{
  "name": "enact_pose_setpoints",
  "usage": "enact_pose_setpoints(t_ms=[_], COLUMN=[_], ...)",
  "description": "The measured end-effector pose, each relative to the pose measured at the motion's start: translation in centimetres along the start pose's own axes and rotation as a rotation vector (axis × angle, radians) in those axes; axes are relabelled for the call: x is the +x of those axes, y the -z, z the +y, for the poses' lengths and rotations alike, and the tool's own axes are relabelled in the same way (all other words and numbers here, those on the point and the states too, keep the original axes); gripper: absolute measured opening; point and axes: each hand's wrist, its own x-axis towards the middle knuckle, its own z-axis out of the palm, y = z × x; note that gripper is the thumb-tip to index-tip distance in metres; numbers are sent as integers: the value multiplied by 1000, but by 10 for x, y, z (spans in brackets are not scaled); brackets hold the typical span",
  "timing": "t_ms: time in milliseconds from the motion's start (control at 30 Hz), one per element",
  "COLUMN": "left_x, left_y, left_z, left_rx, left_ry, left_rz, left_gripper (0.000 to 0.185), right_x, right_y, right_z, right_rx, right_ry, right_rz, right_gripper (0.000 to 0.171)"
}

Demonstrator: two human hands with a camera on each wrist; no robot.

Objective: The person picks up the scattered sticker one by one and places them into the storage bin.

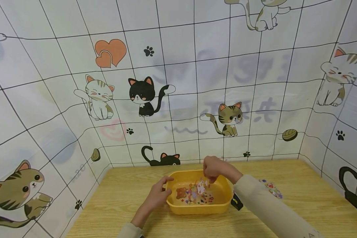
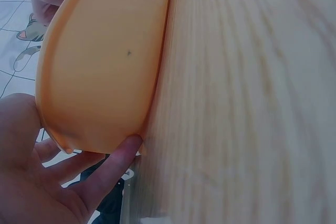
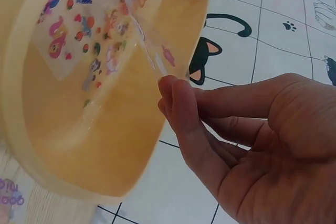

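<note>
A yellow plastic basin (image 1: 202,209) sits on the wooden table, with a clear sheet of small colourful stickers (image 1: 193,195) and a brown bear shape (image 1: 181,193) inside. My left hand (image 1: 158,195) holds the basin's left end, its fingers spread around the rim and outer wall. In the left wrist view, one fingertip (image 2: 132,142) lies low on that wall. Above the basin's far right part, my right hand (image 1: 215,168) pinches the edge of a thin clear sheet bearing a pink-and-white figure (image 1: 200,187). Thumb and fingertips meet on its edge in the right wrist view.
To the right of the basin, another patch of colourful stickers (image 1: 272,189) lies on the table (image 1: 128,180), partly behind the right sleeve (image 1: 267,201). A small black object (image 1: 236,201) is beside the basin. Cat-printed sheeting (image 1: 184,99) encloses the back and sides.
</note>
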Motion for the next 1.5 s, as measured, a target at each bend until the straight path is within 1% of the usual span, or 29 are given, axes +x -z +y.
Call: enact_pose_setpoints(t_ms=[200,267,367,500,600,667,800,867,1033,1267,1500], left_x=[1,2,3,4,3,3,2,1,0,0,0], left_y=[0,-1,-1,-2,-2,-2,-2,-1,-1,-1,0], left_z=[0,0,-2,-3,-2,-2,-2,-2,0,1,1], left_rx=[-1,3,14,26,30,31,32,29,23,23,17], left_ry=[1,-1,-5,-4,-3,-2,8,10,7,5,11], left_rz=[5,6,8,12,14,15,13,13,6,8,11], left_gripper=[42,42,42,41,41,41,41,40,41,41,41], right_x=[7,10,12,14,15,15,15,15,15,17,14], right_y=[-3,-5,-7,-10,-12,-14,-18,-19,-23,-29,-27], right_z=[5,7,10,13,14,14,16,17,22,25,23], right_rx=[-52,-58,-72,-98,-111,-127,-198,-214,-157,-176,-153], right_ry=[-40,-55,-72,-104,-139,-160,-175,-183,-221,-245,-259], right_rz=[-4,-6,-7,-19,-52,-77,-98,-107,-150,-174,-179], right_gripper=[50,51,45,29,18,14,13,11,5,5,6])
